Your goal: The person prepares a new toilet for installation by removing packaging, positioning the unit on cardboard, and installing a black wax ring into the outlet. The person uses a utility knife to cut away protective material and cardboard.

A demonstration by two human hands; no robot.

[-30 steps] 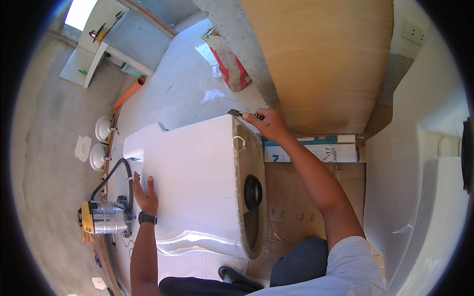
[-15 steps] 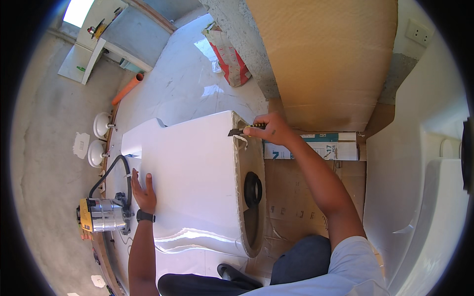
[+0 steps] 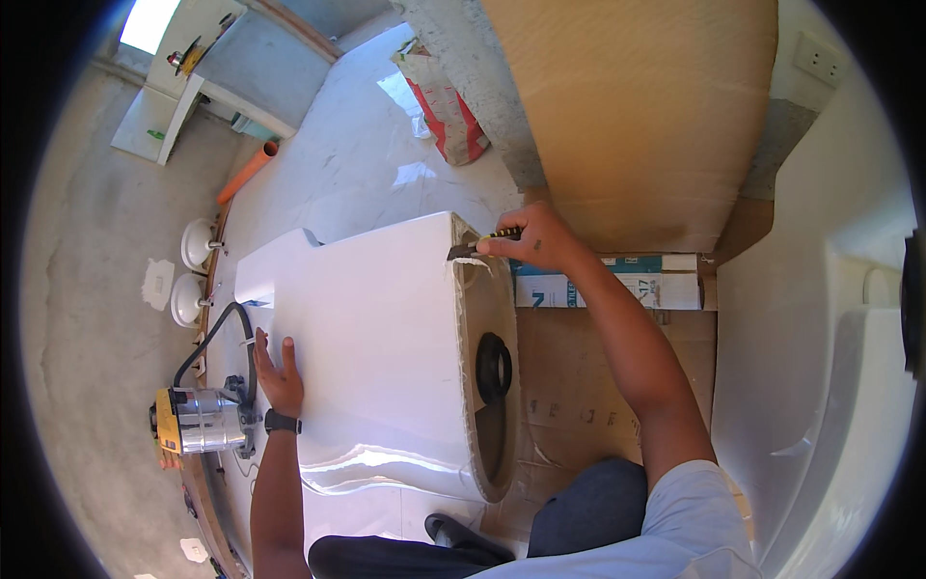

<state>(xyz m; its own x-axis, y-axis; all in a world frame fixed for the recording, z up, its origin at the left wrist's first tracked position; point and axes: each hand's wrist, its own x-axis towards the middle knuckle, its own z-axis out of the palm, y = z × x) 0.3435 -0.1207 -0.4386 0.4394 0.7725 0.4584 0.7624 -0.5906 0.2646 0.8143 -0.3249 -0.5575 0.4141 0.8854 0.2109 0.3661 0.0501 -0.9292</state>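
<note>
A white ceramic toilet lies on its side in front of me. Its open base faces right, and a black rubber ring sits inside it. My right hand is closed around a utility knife. The blade touches the far corner of the base rim, where a ragged white strip of what looks like old sealant hangs loose. My left hand, with a dark watch at its wrist, lies on the toilet's left part, fingers stretched and thumb apart.
A yellow and silver vacuum cleaner with a black hose stands left. Beyond are an orange pipe and a red and white sack. Cardboard covers the floor at right, beside another large white ceramic fixture.
My right hand has shifted slightly up and left, and the knife is tilted more steeply against the rim. The loose strip sits a little higher. My left hand stays in place.
</note>
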